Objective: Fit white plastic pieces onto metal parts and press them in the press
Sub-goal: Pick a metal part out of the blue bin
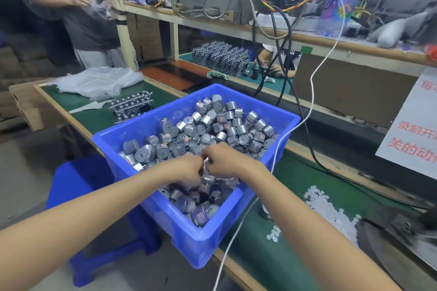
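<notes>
Blue plastic bin (146, 130) at the frame's centre, heaped with metal parts (212, 123): short silver cylinders, some showing a thin shaft along the axis. Left hand (186, 169) and right hand (224, 160) meet over the heap, fingers curled and knuckles nearly touching. Something small and pale shows between them, but whether either hand grips anything cannot be told. White plastic pieces (331, 210) lie loose on the green mat (295, 172) at 4 o'clock from the bin, well apart from the hands. Press (402, 231), blurred, sits at the 4 o'clock edge of the frame. Step judged in hand: picking or fitting at the bin, with pressing not yet begun. The next move calls for a white piece seated squarely on a shaft, then carriage toward 4 o'clock. Axes in the heap point every way, some shafts toward 12 and others toward 3. The axis of any part between the hands is hidden.
</notes>
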